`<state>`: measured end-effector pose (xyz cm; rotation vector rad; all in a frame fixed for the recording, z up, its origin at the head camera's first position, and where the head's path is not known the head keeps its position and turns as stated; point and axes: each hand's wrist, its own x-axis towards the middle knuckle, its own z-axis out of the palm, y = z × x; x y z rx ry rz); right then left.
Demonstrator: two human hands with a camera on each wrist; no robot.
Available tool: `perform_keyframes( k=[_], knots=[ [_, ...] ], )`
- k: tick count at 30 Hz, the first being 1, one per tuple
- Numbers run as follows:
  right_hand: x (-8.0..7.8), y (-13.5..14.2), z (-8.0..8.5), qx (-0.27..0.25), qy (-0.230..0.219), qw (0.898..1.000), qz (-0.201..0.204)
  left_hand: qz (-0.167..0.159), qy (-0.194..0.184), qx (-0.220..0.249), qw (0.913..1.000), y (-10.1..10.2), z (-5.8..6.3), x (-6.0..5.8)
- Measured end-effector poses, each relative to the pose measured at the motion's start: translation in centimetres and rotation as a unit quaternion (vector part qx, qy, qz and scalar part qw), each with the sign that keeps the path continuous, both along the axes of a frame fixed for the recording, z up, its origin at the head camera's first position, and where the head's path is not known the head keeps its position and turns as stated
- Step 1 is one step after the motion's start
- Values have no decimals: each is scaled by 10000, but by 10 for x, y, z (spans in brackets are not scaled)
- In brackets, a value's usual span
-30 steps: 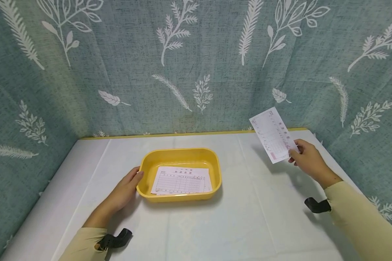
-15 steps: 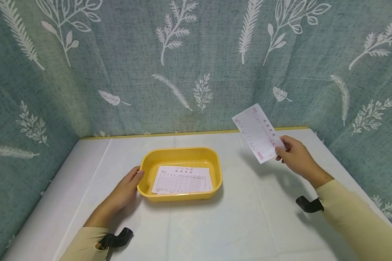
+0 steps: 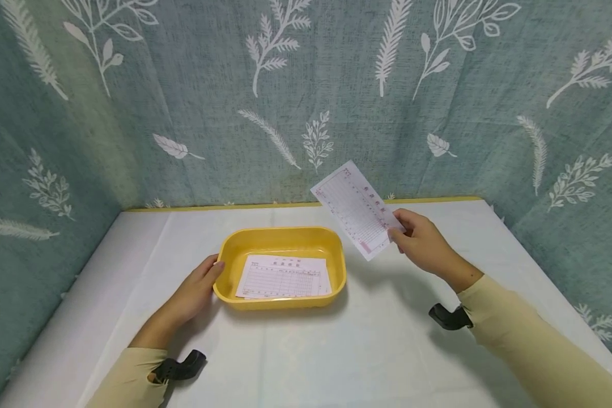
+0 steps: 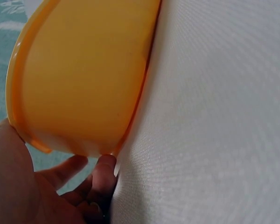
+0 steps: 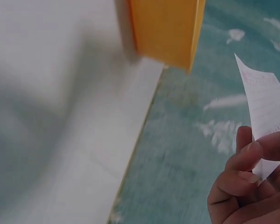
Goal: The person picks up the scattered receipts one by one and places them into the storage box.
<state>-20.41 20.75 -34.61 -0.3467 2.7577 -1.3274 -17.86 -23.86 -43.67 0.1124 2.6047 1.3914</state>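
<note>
A yellow plastic basin (image 3: 280, 304) stands on the white table, with several printed receipt slips (image 3: 285, 277) lying in it. At its left end my left hand (image 3: 194, 289) holds the rim, thumb over the edge and fingers against the outer wall; the left wrist view shows those fingertips (image 4: 105, 170) low on the wall. Up and to the right of the basin, my right hand (image 3: 425, 241) pinches one corner of a single receipt slip (image 3: 357, 209) between thumb and fingers. This slip is tilted in the air, apart from the basin, its printed side facing the head view.
The white cloth-covered table (image 3: 306, 357) ends at a yellow back edge (image 3: 209, 208). Behind it and at both sides hangs a green leaf-patterned curtain (image 3: 209, 73). Black straps with camera mounts (image 3: 451, 317) sit on the wrists.
My right hand has moved left with the receipt slip, from the table's right side toward the basin. The left hand and the basin have stayed in place.
</note>
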Motion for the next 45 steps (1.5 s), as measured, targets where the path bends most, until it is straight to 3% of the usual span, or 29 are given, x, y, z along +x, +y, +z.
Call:
perform_keyframes(
  k=[7,20,25,36,45],
  knots=[
    [-6,-37,-12,-260,-247,9980,521,6,71,-13,10000,-5,0,0],
    [-18,-73,-28,92,-663,9909,1169,-7,75,87,9999,0,-3,0],
    [-18,-77,-30,349,-726,9878,1332,15,-4,102,9999,5,-5,1],
    [-20,-88,-34,1048,-380,9802,1637,95,-58,86,9999,6,-4,5],
    [-20,-105,-42,2189,-161,9665,1335,108,4,122,9999,0,-5,7]
  ],
)
